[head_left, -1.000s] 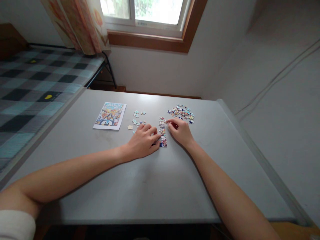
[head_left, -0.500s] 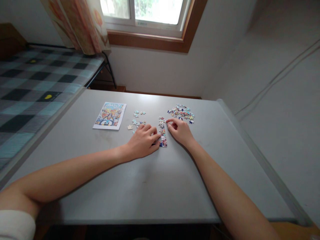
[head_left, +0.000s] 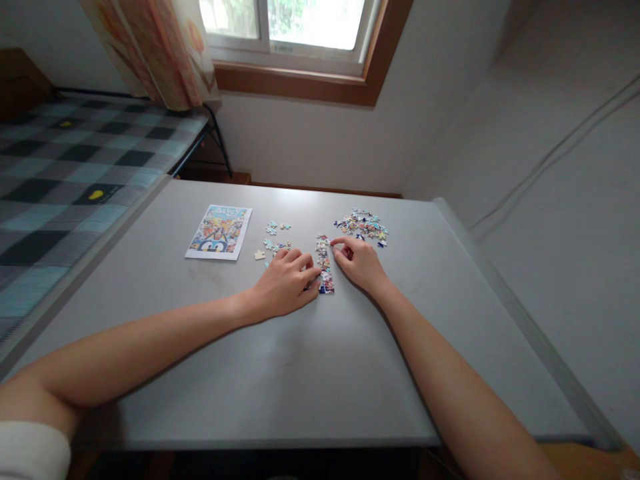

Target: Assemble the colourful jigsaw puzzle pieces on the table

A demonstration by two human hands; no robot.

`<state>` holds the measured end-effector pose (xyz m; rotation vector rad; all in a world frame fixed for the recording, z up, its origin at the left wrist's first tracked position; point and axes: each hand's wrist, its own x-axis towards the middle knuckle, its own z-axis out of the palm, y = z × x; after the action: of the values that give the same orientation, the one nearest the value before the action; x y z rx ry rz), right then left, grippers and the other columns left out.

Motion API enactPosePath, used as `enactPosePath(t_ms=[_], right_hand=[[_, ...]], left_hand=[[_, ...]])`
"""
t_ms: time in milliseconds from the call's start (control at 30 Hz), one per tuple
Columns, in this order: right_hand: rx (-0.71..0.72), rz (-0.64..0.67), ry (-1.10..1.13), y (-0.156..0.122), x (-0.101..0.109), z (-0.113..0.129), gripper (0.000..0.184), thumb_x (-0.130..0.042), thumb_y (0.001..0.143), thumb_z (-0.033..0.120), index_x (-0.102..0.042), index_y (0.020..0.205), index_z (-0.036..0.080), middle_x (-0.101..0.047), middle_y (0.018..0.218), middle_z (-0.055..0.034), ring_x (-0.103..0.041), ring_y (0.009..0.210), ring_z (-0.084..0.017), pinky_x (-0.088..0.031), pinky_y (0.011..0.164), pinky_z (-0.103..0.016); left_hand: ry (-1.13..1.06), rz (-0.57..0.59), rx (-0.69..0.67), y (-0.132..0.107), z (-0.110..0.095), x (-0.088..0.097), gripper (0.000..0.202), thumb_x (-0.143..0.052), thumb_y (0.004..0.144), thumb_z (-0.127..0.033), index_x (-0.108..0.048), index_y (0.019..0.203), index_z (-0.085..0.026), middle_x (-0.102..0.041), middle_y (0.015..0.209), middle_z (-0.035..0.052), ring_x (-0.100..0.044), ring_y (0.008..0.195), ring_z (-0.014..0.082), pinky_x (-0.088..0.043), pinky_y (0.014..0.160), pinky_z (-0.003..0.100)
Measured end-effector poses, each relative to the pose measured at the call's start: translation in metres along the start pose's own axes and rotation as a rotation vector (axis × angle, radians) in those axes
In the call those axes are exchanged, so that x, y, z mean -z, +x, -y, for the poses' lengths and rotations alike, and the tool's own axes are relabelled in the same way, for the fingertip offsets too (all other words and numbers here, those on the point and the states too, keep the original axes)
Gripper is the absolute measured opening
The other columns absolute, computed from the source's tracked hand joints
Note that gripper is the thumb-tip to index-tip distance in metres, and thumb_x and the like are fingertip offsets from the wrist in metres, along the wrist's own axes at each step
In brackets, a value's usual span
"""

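A narrow strip of joined puzzle pieces (head_left: 324,263) runs front to back on the grey table (head_left: 300,373). My left hand (head_left: 286,283) lies beside the strip's left side, fingers curled, fingertips touching its lower end. My right hand (head_left: 359,262) rests on the strip's right side, thumb and forefinger pinched at its upper part; what they pinch is too small to name. A heap of loose pieces (head_left: 364,225) lies just behind my right hand.
A printed picture card (head_left: 219,231) lies at the left of the table, with a few loose pieces (head_left: 276,237) between it and the strip. A bed with a checked cover (head_left: 65,167) stands at the left. Wall and window are behind the table.
Both hands stay at the strip; my right hand's fingers have shifted very slightly toward its upper end.
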<state>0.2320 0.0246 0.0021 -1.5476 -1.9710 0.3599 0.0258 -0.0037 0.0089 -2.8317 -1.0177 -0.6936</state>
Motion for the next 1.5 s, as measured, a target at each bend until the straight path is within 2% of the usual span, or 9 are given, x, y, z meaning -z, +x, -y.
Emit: enactPosePath(t_ms=[600, 900, 1067, 1333, 1500], right_hand=[[0.008, -0.001, -0.015, -0.0002, -0.0012, -0.0003, 0.018, -0.053, 0.081, 0.023, -0.067, 0.092, 0.019, -0.053, 0.060, 0.0017, -0.050, 0.061, -0.014, -0.037, 0.063, -0.025], [0.011, -0.001, -0.024, 0.0000, -0.0014, -0.0009, 0.025, -0.053, 0.082, 0.023, -0.068, 0.100, 0.018, -0.055, 0.063, 0.0010, -0.051, 0.062, -0.015, -0.038, 0.065, -0.026], [0.025, -0.005, -0.055, 0.0005, -0.0026, -0.0028, 0.029, -0.052, 0.083, 0.024, -0.070, 0.105, 0.016, -0.062, 0.071, -0.0026, -0.053, 0.066, -0.016, -0.040, 0.069, -0.028], [0.019, -0.008, -0.031, 0.0002, -0.0033, -0.0018, 0.033, -0.053, 0.083, 0.023, -0.067, 0.111, 0.017, -0.059, 0.065, 0.0001, -0.052, 0.062, -0.014, -0.039, 0.066, -0.026], [0.041, -0.005, 0.013, -0.0004, -0.0030, -0.0021, 0.030, -0.053, 0.084, 0.025, -0.067, 0.109, 0.017, -0.059, 0.066, 0.0004, -0.051, 0.061, -0.013, -0.038, 0.065, -0.025]], left_hand=[[-0.006, 0.017, -0.002, 0.0000, 0.0006, 0.0007, 0.025, -0.046, 0.092, -0.032, -0.067, 0.099, -0.022, -0.062, 0.092, 0.0056, -0.051, 0.089, 0.0201, -0.037, 0.082, 0.037], [-0.015, 0.009, 0.005, 0.0003, -0.0003, 0.0006, 0.024, -0.047, 0.092, -0.032, -0.067, 0.100, -0.022, -0.062, 0.092, 0.0056, -0.051, 0.087, 0.0196, -0.037, 0.082, 0.037], [-0.049, 0.005, -0.004, 0.0000, 0.0007, -0.0003, 0.024, -0.047, 0.092, -0.031, -0.066, 0.102, -0.021, -0.062, 0.104, 0.0064, -0.054, 0.094, 0.0201, -0.038, 0.086, 0.037], [-0.096, 0.037, -0.038, 0.0007, 0.0021, -0.0005, 0.023, -0.044, 0.094, -0.029, -0.063, 0.103, -0.019, -0.063, 0.115, 0.0053, -0.055, 0.109, 0.0199, -0.038, 0.093, 0.036], [-0.093, 0.043, -0.007, 0.0007, 0.0013, -0.0006, 0.029, -0.046, 0.092, -0.029, -0.059, 0.116, -0.019, -0.064, 0.116, 0.0062, -0.052, 0.115, 0.0221, -0.038, 0.096, 0.038]])
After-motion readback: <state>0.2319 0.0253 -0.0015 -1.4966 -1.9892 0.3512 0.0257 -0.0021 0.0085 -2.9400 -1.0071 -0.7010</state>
